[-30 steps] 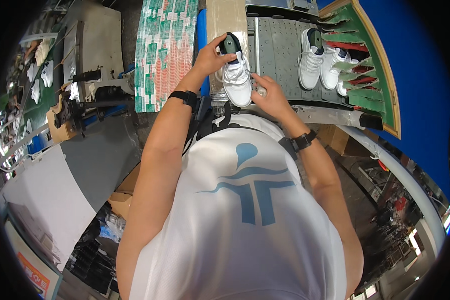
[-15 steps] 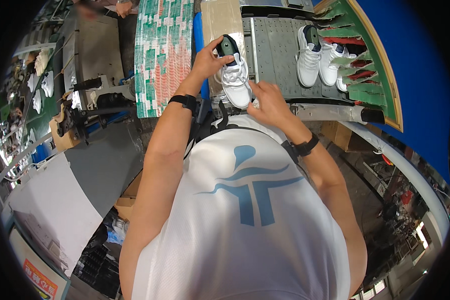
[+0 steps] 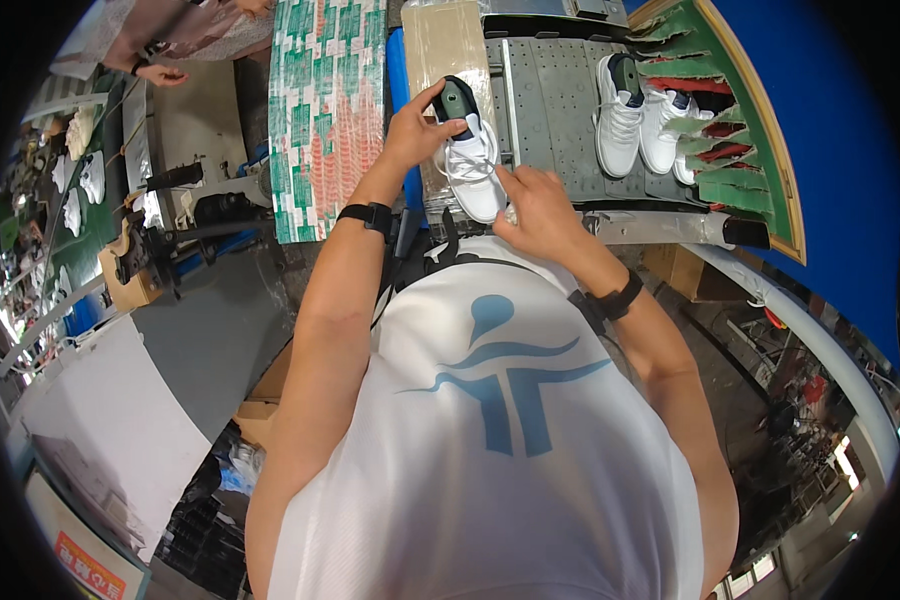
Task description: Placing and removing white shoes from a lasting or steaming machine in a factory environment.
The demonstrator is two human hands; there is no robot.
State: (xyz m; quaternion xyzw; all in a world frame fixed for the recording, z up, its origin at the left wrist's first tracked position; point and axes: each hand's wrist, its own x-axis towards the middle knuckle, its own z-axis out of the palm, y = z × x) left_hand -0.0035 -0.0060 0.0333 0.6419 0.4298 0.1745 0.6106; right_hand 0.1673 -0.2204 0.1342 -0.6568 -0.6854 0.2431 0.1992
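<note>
A white sneaker (image 3: 478, 180) with a dark collar and white laces lies toe toward me on a tan taped board. My left hand (image 3: 420, 132) grips it at the heel end, thumb over the dark green insole (image 3: 456, 100) at the opening. Beside the toe, at the right, is my right hand (image 3: 542, 212). Its index fingertip meets the side of the shoe near the laces, the thumb sits lower by the toe, and the other fingers are curled. A small pale bit shows by the thumb; what these fingers hold is too small to tell.
More white sneakers (image 3: 620, 125) stand at the right on a grey conveyor (image 3: 550, 120), before a frame with torn green and red strips (image 3: 710, 125). A green-and-white taped surface (image 3: 325, 130) lies left. Another person's hand (image 3: 162, 75) shows at the far upper left.
The sneaker has shifted slightly toward me with my left hand. My right hand stays by the toe. At the upper left another person's arm and hand have come further into view.
</note>
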